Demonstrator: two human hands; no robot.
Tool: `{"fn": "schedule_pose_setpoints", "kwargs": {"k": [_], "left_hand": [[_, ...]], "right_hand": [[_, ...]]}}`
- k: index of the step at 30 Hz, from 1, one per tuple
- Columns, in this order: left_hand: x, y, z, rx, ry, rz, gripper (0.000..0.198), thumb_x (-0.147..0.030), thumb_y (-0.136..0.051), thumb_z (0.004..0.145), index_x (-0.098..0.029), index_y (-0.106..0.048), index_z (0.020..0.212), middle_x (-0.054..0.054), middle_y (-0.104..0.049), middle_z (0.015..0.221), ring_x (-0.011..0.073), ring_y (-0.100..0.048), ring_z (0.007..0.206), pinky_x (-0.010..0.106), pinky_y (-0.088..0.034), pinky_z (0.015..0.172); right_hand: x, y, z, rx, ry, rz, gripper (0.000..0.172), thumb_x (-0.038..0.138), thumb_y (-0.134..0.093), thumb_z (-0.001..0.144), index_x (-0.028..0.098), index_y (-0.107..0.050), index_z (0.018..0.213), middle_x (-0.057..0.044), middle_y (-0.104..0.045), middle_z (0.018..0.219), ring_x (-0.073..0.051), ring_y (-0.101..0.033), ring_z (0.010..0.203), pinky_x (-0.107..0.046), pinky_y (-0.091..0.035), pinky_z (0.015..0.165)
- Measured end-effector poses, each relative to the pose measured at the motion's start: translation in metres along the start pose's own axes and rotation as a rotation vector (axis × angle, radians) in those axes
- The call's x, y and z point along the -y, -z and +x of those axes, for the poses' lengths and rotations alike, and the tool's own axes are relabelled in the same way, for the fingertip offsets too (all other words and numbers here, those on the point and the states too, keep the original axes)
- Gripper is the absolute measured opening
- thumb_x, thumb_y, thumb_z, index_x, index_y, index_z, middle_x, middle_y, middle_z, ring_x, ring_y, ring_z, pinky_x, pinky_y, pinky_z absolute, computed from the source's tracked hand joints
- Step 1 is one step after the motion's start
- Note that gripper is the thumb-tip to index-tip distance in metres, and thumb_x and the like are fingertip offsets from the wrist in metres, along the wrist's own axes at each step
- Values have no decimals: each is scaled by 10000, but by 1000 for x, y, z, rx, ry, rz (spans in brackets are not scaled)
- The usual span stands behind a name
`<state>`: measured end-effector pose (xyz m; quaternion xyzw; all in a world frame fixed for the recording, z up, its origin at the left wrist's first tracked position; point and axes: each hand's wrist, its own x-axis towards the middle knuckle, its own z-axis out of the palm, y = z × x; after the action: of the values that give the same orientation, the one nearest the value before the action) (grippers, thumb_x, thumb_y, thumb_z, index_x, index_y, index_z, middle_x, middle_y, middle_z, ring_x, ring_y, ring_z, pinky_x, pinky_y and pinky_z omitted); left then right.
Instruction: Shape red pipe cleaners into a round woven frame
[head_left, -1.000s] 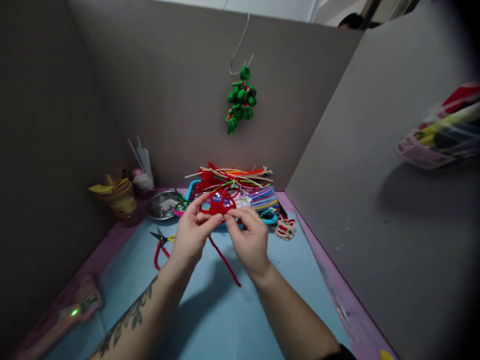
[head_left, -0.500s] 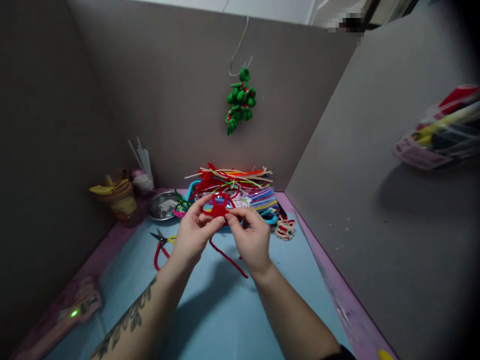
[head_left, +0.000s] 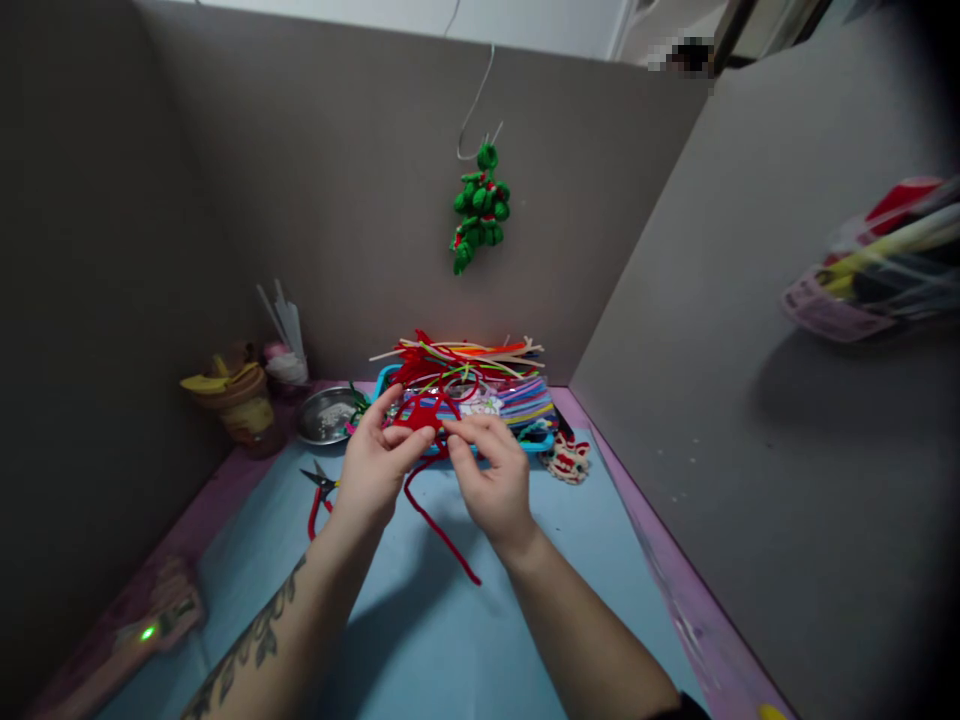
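Observation:
Between my hands, above the blue mat, is a red piece of bent pipe cleaners (head_left: 421, 417) with a flat body and several thin loops at its top. My left hand (head_left: 379, 455) pinches its left side between thumb and fingers. My right hand (head_left: 491, 470) is closed at its right edge, thumb against forefinger; its fingertips hide what exactly they grip. A long red pipe cleaner tail (head_left: 442, 535) hangs down from the piece between my wrists. Behind the hands, a blue tray (head_left: 382, 378) holds many coloured pipe cleaners (head_left: 525, 398).
Red-handled pliers (head_left: 319, 490) lie left of my left hand, partly covered. Behind them stand a metal dish (head_left: 326, 415) and a flowerpot (head_left: 244, 405). A glue gun (head_left: 157, 625) with a green light lies front left. A red-and-cream figure (head_left: 568, 460) sits right; a green ornament (head_left: 480, 205) hangs behind.
Both hands have shifted slightly left with the red piece, and it has turned a little. The hanging tail now swings lower and further left.

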<state>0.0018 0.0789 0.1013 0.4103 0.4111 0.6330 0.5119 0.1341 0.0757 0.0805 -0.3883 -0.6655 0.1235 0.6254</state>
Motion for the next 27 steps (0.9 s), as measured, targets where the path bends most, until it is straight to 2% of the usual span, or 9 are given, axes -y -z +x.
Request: {"fn": "schedule_pose_setpoints", "kwargs": {"k": [4, 6, 10, 13, 15, 17, 20, 23, 27], "left_hand": [[0, 3, 4, -58, -20, -57, 876, -272, -831, 607, -106, -440, 1373, -111, -529, 474, 47, -448, 413, 160, -327, 460], [1, 4, 5, -105, -45, -98, 852, -271, -829, 607, -129, -456, 1360, -92, -571, 517, 62, -501, 446, 172, -380, 491], [4, 5, 5, -158, -120, -138, 877, -270, -828, 616, -175, -424, 1389, -49, -657, 641, 95, -601, 559, 206, -477, 603], [3, 6, 4, -155, -123, -133, 888, -283, -830, 626, -191, -412, 1404, -49, -659, 659, 92, -599, 561, 203, -481, 604], [1, 6, 3, -165, -114, -109, 880, -295, -833, 625, -191, -424, 1398, -62, -636, 619, 80, -569, 522, 179, -448, 554], [-1, 6, 3, -177, -121, -101, 871, -299, -838, 615, -183, -442, 1381, -73, -615, 578, 71, -540, 493, 161, -412, 512], [-5, 8, 5, -179, -122, -140, 875, -287, -845, 592, -181, -449, 1365, -73, -619, 571, 74, -540, 498, 157, -406, 501], [-8, 12, 8, -176, -119, -156, 876, -277, -848, 583, -181, -452, 1358, -78, -613, 561, 74, -546, 506, 155, -415, 513], [-10, 17, 12, -167, -133, -158, 886, -278, -858, 570, -167, -458, 1353, -64, -632, 569, 80, -579, 534, 158, -445, 556]], "right_hand": [[-1, -2, -4, -73, -85, -9, 59, 241, -577, 862, 206, -625, 857, -16, -635, 786, -152, -599, 721, -284, -495, 679], [0, -6, -7, -4, -153, -2, 123, 293, -609, 848, 208, -581, 763, 12, -612, 684, -136, -576, 631, -269, -477, 635], [4, -23, -13, 160, -372, 184, 171, 319, -672, 773, 206, -551, 814, 2, -668, 743, -142, -622, 658, -249, -487, 601], [5, -38, -20, 256, -550, 483, 240, 262, -681, 708, 218, -494, 852, 18, -663, 727, -144, -643, 638, -244, -515, 575], [6, -45, -25, 293, -615, 566, 265, 207, -658, 684, 219, -501, 897, 39, -641, 678, -141, -631, 582, -245, -521, 541], [7, -47, -28, 311, -580, 505, 257, 158, -602, 706, 207, -556, 954, 43, -633, 652, -136, -617, 556, -241, -514, 531], [9, -41, -28, 352, -382, 299, 246, 97, -530, 762, 201, -672, 933, -1, -678, 738, -151, -646, 688, -258, -528, 640], [7, -31, -21, 480, -204, 219, 250, 70, -527, 794, 212, -731, 820, -14, -681, 773, -149, -642, 748, -253, -526, 687], [3, -17, -10, 600, -106, 177, 240, 84, -559, 817, 226, -752, 822, -8, -680, 801, -139, -651, 753, -260, -531, 716]]}}
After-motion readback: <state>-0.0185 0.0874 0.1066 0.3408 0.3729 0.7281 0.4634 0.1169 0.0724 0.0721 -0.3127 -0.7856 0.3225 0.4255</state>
